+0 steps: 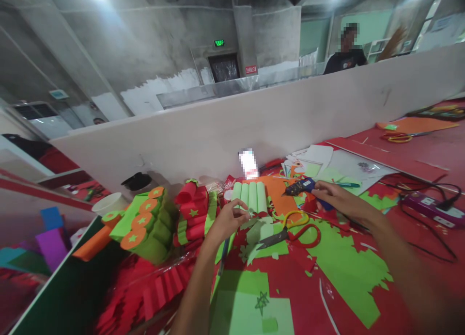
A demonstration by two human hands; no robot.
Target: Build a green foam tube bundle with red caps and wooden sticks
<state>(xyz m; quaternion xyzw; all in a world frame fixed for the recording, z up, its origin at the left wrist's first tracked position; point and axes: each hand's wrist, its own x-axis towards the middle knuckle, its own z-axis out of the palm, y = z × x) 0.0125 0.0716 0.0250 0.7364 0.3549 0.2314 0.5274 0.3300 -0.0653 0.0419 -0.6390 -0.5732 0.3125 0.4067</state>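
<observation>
My right hand is wrapped round the handle of a blue hot glue gun, whose nozzle points left over an orange sheet. My left hand has its fingers curled together at the near end of several pale green paper rolls lying side by side. Whatever sits between its fingertips is too small to make out. Just below, scissors with yellow and red handles lie on green paper scraps. A green sheet with a drawn star lies nearer to me.
At left stand green rolls with orange star-marked ends and red rolls. Red folded strips lie in front. A lit phone leans on the white partition. Cables run to a purple power strip. Beyond is a person.
</observation>
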